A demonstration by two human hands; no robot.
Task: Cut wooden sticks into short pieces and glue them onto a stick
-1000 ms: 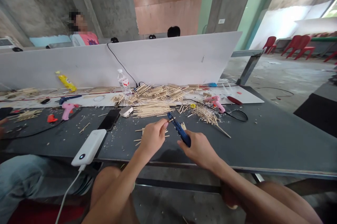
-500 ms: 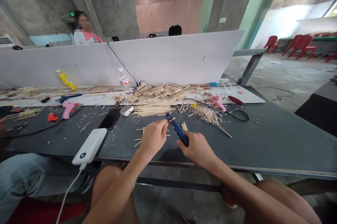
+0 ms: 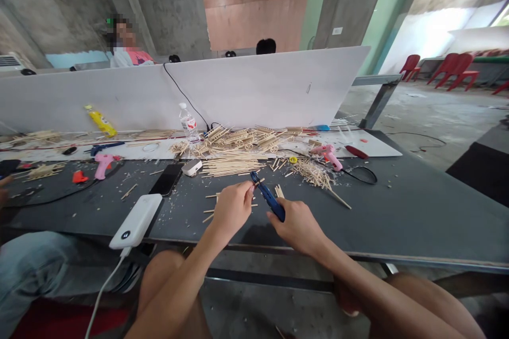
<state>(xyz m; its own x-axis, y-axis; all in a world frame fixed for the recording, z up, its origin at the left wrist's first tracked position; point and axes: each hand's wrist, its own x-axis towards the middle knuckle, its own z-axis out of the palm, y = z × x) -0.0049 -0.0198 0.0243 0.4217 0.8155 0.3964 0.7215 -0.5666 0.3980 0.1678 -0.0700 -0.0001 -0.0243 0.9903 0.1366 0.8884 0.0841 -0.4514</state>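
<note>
My right hand point(image 3: 298, 222) is wrapped round the handles of a dark blue pair of pliers or cutters point(image 3: 269, 198), its head pointing up and left. Between thumb and fingers, my left hand point(image 3: 234, 205) pinches a short thin wooden stick point(image 3: 259, 182), which lies across the tool's jaws. Whether the jaws are fully closed on the stick cannot be made out. Under and beside my left hand, a few laid-out wooden sticks point(image 3: 208, 217) show on the dark table. More short sticks point(image 3: 279, 191) lie just beyond the tool.
Loose long sticks point(image 3: 230, 166) and stick assemblies point(image 3: 242, 139) lie farther back. A pink glue gun point(image 3: 332, 157) is at right, another point(image 3: 104, 165) at left. A power bank point(image 3: 137, 222), phone point(image 3: 167, 180) and water bottle point(image 3: 188, 124) stand left. A white panel point(image 3: 258, 89) runs behind.
Both hands, the tool and the stick hold nearly the same position. The view has shifted very slightly, and the person beyond the panel has turned their head a little.
</note>
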